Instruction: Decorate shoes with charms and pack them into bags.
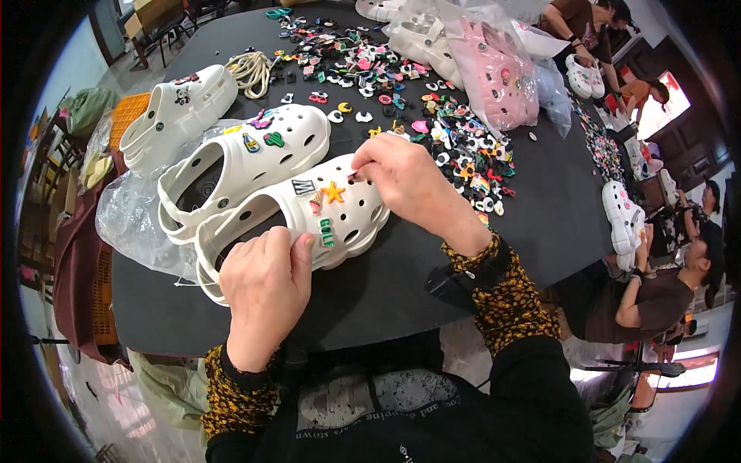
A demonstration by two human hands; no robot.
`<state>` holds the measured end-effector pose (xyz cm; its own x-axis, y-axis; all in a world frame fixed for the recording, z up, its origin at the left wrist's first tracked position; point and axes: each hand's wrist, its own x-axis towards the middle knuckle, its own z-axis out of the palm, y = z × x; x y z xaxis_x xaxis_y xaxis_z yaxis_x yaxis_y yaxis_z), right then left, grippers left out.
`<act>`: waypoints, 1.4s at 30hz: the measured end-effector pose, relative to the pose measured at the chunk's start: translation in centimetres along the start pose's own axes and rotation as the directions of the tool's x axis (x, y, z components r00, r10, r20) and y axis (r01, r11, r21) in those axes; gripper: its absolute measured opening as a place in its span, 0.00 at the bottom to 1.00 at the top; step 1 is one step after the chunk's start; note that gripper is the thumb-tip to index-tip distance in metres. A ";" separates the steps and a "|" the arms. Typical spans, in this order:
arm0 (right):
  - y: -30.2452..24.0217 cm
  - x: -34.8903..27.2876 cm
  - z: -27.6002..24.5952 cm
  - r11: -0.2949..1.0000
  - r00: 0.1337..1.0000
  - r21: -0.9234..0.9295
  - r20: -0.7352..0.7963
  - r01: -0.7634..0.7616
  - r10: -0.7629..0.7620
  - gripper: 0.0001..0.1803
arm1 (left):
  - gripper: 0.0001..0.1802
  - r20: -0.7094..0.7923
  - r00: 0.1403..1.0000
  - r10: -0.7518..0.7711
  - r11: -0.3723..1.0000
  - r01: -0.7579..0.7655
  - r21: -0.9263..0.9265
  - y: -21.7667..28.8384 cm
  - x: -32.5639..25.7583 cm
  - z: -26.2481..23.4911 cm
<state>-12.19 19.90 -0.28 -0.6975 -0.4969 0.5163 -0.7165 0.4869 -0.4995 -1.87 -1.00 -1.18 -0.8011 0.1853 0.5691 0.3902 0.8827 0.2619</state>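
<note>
A white clog (266, 202) lies nearest me on the black table, toe pointing up and right. My left hand (266, 270) is closed on its near side. Above the toe, my right hand (405, 181) pinches a small reddish shoe charm (353, 176) at one of the holes; fingers hide most of it. An orange starfish charm (333, 192), a green lettering charm (326, 232), an ice-cream charm (316, 202) and a letter charm (304, 187) sit on this clog. Beside it is a second white clog (297, 127) with a cactus charm (273, 139) and a bottle charm (251, 143).
Another white clog (202, 100) stands at the far left, near clear plastic bags (139, 224) and coiled cord (251, 73). Loose charms (463, 147) cover the table's middle. Bagged pink clogs (498, 77) lie farther back. Co-workers (656, 297) handle white clogs (620, 216) at right.
</note>
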 end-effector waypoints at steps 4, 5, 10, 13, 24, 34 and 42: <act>0.1 0.2 -0.4 0.992 0.996 0.085 0.006 -0.089 0.089 0.03 | 0.16 -0.003 1.000 -0.005 1.000 0.005 0.000 0.0 -0.1 0.0; 0.2 0.2 -0.3 0.987 0.993 0.107 -0.010 -0.120 0.121 0.03 | 0.16 -0.005 1.000 -0.005 1.000 0.005 -0.002 0.0 -0.1 0.0; 0.4 0.3 0.6 0.987 0.988 0.106 -0.082 -0.119 0.128 0.03 | 0.16 -0.015 1.000 -0.005 1.000 0.005 0.004 0.0 -0.1 0.2; -0.1 0.4 0.8 0.995 0.991 0.024 -0.090 -0.093 0.095 0.02 | 0.16 -0.016 1.000 -0.005 1.000 0.005 -0.001 0.0 -0.1 0.0; -0.4 -1.4 0.4 0.984 0.987 -0.119 -0.071 0.132 -0.141 0.03 | 0.15 -0.002 1.000 0.007 1.000 -0.007 0.021 0.0 0.0 -0.1; -1.3 -1.8 0.1 0.990 0.994 -0.106 -0.040 0.092 -0.097 0.05 | 0.18 -0.003 0.999 -0.033 0.999 0.033 -0.018 0.2 -0.1 0.1; -1.3 -1.8 -0.1 0.981 0.989 -0.130 -0.030 0.141 -0.146 0.06 | 0.18 -0.007 1.000 -0.030 1.000 0.030 -0.003 0.3 -0.2 0.0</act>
<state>-10.00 20.21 -0.48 -0.5851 -0.5409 0.6043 -0.8012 0.5009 -0.3273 -1.56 -0.79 -1.18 -0.8092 0.1562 0.5663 0.3675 0.8867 0.2805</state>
